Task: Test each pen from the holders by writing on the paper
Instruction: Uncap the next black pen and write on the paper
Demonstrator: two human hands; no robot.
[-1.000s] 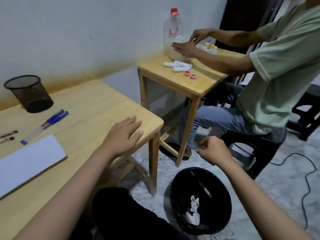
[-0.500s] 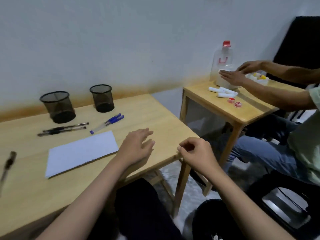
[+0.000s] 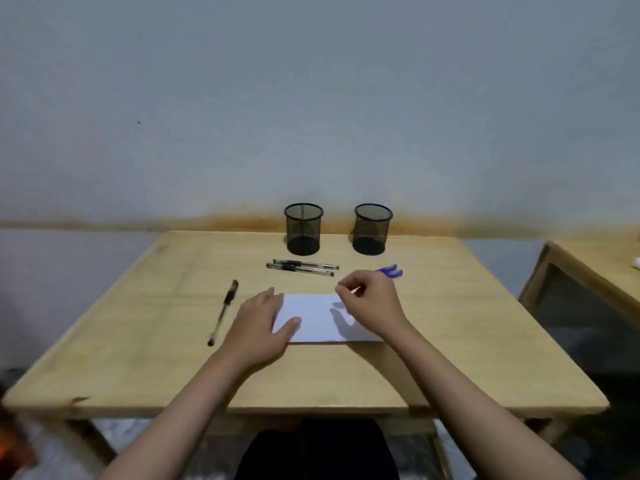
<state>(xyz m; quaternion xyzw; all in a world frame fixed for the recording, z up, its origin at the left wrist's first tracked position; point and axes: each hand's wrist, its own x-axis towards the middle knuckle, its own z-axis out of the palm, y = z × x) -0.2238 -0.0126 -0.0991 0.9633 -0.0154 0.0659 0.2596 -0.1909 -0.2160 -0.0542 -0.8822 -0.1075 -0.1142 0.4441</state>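
Observation:
A white paper lies in the middle of the wooden table. My left hand rests flat on its left edge, fingers apart. My right hand hovers over the paper's far right corner, thumb and fingers pinched together, with nothing visible in them. Behind it, the caps of two blue pens poke out; their barrels are hidden. Two black pens lie side by side beyond the paper. A third black pen lies to the left. Two empty black mesh holders stand at the back.
A wall rises directly behind the table. A second wooden table stands close on the right, with a narrow gap between the two. My dark-clothed legs are under the front edge.
The view swung left from the floor bin and the other person to face the table. My right hand came up from the bin to the paper's corner. My left hand slid onto the paper.

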